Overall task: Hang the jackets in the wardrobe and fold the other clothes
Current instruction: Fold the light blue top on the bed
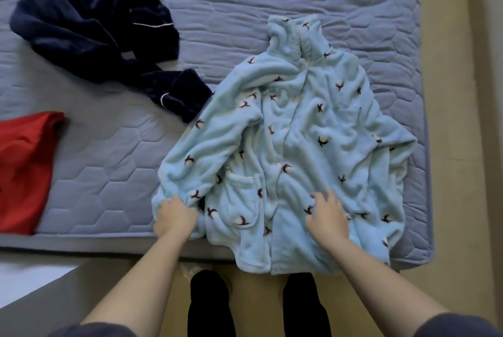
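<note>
A light blue fleece jacket with small dark bird prints lies spread front-up on the mattress, collar away from me, its hem hanging over the near edge. My left hand grips the cuff end of its left sleeve at the mattress edge. With spread fingers, my right hand rests on the lower front of the jacket, right of the button line. A dark navy fleece garment lies crumpled at the back left. A red garment sits at the left edge, partly out of view.
The grey-blue quilted mattress fills most of the view; its right edge meets a tan floor strip. Below the near edge I see my dark-socked feet on the floor.
</note>
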Motion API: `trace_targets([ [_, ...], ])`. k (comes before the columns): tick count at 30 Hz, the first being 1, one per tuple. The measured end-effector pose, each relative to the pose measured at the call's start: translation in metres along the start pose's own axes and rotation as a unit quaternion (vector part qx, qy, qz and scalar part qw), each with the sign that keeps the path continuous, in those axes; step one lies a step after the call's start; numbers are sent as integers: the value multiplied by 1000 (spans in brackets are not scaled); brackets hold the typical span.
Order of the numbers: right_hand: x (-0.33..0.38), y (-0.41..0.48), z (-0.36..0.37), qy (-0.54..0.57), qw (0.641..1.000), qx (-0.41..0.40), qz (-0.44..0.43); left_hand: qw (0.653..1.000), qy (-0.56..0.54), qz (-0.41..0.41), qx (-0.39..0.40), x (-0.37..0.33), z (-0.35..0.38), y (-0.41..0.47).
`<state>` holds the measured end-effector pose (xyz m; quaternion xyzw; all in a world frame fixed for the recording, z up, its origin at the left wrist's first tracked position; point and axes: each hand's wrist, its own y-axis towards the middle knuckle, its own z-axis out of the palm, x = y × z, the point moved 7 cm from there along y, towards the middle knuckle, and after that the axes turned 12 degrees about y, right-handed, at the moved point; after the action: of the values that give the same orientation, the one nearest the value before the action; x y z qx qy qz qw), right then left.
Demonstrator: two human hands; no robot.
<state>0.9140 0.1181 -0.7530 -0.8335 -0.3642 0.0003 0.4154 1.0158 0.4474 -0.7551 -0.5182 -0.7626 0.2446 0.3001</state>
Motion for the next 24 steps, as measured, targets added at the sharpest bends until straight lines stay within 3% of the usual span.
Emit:
trace_targets([
  [3,55,5,37,136,989,20,-62,999,-35,-26,-24,27,-9,30],
  [5,92,12,60,237,969,26,-71,994,-102,-32,5,43,-4,56],
  [8,138,27,95,375,926,46,-1,969,-204,69,121,49,11,78],
  [12,174,38,132,495,853,90,137,930,-265,193,167,56,-13,74],
  [15,195,33,129,562,799,62,204,889,-297,264,227,59,-65,66],
  [20,272,13,112,735,647,44,199,844,-316,344,263,87,-197,60],
  [24,346,-5,107,790,587,24,178,826,-322,385,257,115,-306,51],
])
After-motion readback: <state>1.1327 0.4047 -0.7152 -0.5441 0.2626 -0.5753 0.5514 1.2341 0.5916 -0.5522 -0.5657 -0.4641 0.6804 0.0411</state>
